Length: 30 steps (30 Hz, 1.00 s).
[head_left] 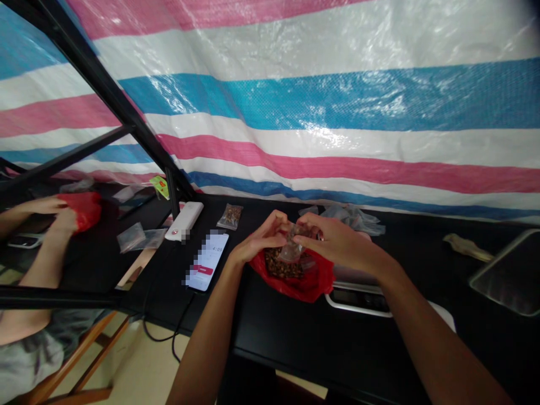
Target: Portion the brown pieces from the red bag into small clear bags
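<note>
Left hand (266, 239): you are pinching a small, clear plastic bag (291, 252) between narrowed fingers.
Right hand (331, 236): you are gripping the same bag from its right, fingers close together.
Clear bag's place: it is sitting over the open, crumpled red plastic bag (310, 286), which is holding loose brown pieces (277, 266).
Right side: a flat, white-edged device (358, 299) is resting on the black surface (274, 334).
Left side: a lit smartphone (210, 260) is lying near; a filled clear packet (230, 216) is lying farther.
</note>
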Available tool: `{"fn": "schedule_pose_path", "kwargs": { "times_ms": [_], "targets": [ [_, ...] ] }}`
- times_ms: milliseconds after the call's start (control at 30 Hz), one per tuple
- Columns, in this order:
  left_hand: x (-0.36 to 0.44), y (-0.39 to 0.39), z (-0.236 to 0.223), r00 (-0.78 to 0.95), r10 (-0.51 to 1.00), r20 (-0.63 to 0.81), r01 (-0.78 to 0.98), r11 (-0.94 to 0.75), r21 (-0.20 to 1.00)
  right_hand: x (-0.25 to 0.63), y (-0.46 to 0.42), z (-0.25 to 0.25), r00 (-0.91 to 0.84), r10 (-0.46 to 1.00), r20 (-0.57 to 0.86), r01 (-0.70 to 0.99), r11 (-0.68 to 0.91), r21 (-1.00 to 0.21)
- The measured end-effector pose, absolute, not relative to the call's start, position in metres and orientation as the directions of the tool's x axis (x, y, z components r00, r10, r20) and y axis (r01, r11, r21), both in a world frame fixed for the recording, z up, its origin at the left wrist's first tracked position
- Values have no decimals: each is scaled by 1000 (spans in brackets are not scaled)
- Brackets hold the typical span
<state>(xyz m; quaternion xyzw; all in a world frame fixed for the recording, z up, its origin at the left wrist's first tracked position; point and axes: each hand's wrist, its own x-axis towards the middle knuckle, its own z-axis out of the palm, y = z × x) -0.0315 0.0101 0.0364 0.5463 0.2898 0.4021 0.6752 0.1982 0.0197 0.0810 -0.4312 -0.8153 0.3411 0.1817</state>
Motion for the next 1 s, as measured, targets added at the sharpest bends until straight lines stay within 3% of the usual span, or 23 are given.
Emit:
{"fn": "schedule_pose_path", "kwargs": {
  "times_ms": [100,233,467,767,900,1000],
  "targets": [
    [-32,8,36,658,753,6,-190,158,969,196,14,87,-584,811,25,568,431,-701],
    [-33,8,34,718,695,-36,-74,128,989,197,10,98,-583,812,28,594,449,-668],
    [-36,10,36,693,720,-30,-1,42,999,197,8,106,-594,797,107,560,506,-656],
    [-37,13,29,627,771,-114,40,114,993,197,10,108,-608,762,221,521,594,-613],
    [-36,13,32,586,807,-75,-11,101,995,198,12,108,-599,740,307,504,646,-573],
    [-37,16,33,546,838,25,-47,1,999,200,14,106,-539,773,334,559,625,-545]
  ]
}}
